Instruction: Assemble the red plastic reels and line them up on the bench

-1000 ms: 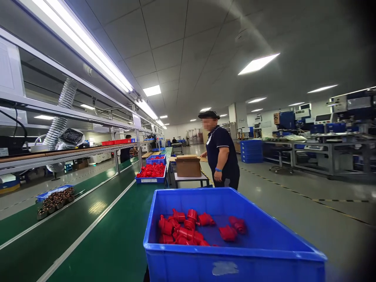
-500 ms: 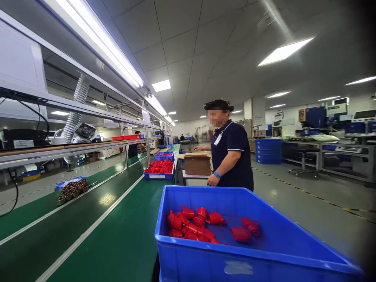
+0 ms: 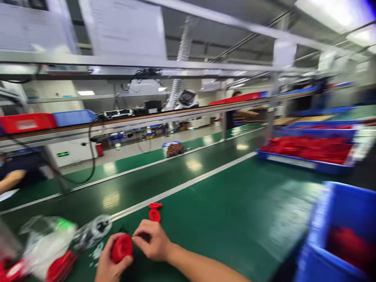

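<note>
Low in the head view, my left hand (image 3: 107, 264) is closed around a round red plastic part (image 3: 122, 249) with a ringed opening facing me. Close beside it, the thumb and forefinger of my right hand (image 3: 157, 242) come together in a pinch. Whatever is between those fingertips is too small and blurred to name. Just beyond my right hand, a red ring-shaped part (image 3: 154, 215) and a flatter red piece (image 3: 155, 205) lie on the green bench top (image 3: 223, 219). Left of my hands is a clear bag of small dark pieces (image 3: 98, 230).
At the lower left lie a crumpled clear plastic bag (image 3: 48, 239) and more red parts (image 3: 61, 267). A blue bin (image 3: 313, 235) holding red parts stands at right, with a blue tray (image 3: 299, 161) of red pieces behind. Brown metallic pieces (image 3: 175, 149) sit across the bench. Another person's arm (image 3: 13, 181) shows at left.
The view has swung left and down from the blue bin and a co-worker to the bench. Both my hands and the red part in my left hand have come into view.
</note>
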A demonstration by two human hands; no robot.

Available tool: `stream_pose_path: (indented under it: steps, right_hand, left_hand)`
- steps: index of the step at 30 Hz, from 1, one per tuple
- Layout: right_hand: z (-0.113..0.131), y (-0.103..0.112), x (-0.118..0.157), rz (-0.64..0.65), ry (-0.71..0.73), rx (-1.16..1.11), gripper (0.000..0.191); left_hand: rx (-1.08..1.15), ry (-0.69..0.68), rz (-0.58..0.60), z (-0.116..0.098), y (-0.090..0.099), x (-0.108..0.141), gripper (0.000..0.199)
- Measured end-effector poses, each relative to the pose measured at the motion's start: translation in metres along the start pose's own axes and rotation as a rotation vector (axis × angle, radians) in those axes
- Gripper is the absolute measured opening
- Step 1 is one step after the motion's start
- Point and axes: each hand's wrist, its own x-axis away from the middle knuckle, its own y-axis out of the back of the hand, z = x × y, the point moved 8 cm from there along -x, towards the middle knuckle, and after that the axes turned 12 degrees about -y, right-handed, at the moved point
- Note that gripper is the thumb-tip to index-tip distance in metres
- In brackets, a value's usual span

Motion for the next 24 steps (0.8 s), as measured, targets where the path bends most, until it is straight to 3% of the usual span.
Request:
stream_pose_path:
  steps: [3, 12, 16, 20, 24]
  right_hand:
    - [0.004, -0.005, 0.008, 0.069, 0.039, -0.076, 0.015]
    - [0.001, -0.02, 0.014, 0.13, 0.104, 0.008, 0.017]
    - [0.0, -0.019, 0.016, 0.156, 0.135, 0.046, 0.015]
    - [-0.002, -0.022, 0.015, 0.18, 0.186, 0.083, 0.014]
    - [-0.004, -0.04, 0.013, 0.135, 0.184, 0.225, 0.012]
  left_hand:
    - [0.156, -0.008, 0.059, 0.003, 0.002, -0.001, 0.062]
    - [0.245, 0.0, 0.147, 0.014, -0.013, 0.005, 0.067]
    - [0.204, -0.016, 0.149, 0.016, -0.016, 0.005, 0.068]
    - [0.107, -0.05, 0.144, 0.005, -0.012, 0.001, 0.07]
    - [-0.001, -0.096, 0.117, -0.003, 0.001, 0.003, 0.076]
